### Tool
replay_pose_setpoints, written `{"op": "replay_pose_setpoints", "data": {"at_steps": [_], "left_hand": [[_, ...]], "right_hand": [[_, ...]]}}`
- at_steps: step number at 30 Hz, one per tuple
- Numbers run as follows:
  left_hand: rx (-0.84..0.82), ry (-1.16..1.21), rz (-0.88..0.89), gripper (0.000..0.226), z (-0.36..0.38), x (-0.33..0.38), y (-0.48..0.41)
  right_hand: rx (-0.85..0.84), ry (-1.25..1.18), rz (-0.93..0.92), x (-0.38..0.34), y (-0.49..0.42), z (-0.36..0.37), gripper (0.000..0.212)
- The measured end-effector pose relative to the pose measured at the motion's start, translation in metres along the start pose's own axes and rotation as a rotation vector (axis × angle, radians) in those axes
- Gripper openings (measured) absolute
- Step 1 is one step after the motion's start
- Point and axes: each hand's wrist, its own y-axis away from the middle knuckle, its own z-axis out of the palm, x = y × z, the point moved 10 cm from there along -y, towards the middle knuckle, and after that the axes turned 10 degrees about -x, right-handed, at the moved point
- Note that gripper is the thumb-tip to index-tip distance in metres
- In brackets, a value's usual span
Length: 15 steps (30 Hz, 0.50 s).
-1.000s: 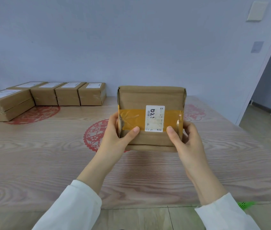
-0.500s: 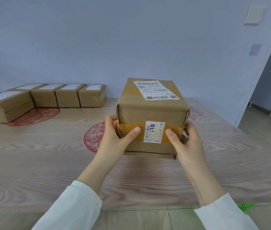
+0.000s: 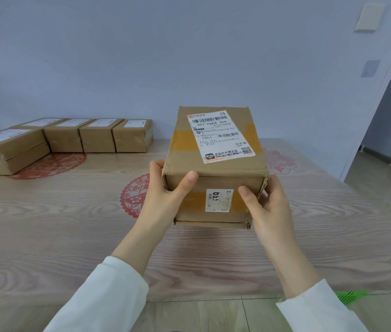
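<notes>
A brown cardboard parcel point(image 3: 216, 168) with yellow tape is held above the wooden table, in the middle of the view. Its top face carries a white shipping label point(image 3: 221, 136) with barcodes. A small white sticker point(image 3: 219, 200) sits on the near face. My left hand point(image 3: 165, 197) grips the parcel's left side, thumb on the near face. My right hand point(image 3: 266, 207) grips the right side, thumb beside the sticker. The fingers behind the parcel are hidden.
The wooden table point(image 3: 70, 236) bears red paper-cut decals point(image 3: 134, 195). Several labelled brown parcels point(image 3: 98, 137) stand in a row at the back left by the wall, with a larger one point(image 3: 7, 152) at the far left. A doorway opens at the right.
The parcel has tipped away from me, so its top face with the shipping label now shows fully. Both hands have kept their grip on its sides.
</notes>
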Motion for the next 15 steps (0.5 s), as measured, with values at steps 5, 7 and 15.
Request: {"op": "replay_pose_setpoints", "data": {"at_steps": [5,7,15], "left_hand": [[0.006,-0.028,-0.015,0.058,-0.004,-0.008,-0.002],[0.008,-0.037,-0.015,0.055,-0.004,-0.008,-0.003],[-0.032,-0.082,0.034,0.043,0.0,0.003,-0.007]], "right_hand": [[-0.022,0.013,-0.026,-0.003,0.002,-0.001,0.044],[-0.07,0.075,-0.047,-0.01,0.001,0.003,0.07],[-0.093,0.214,-0.096,-0.03,0.0,-0.001,0.064]]}}
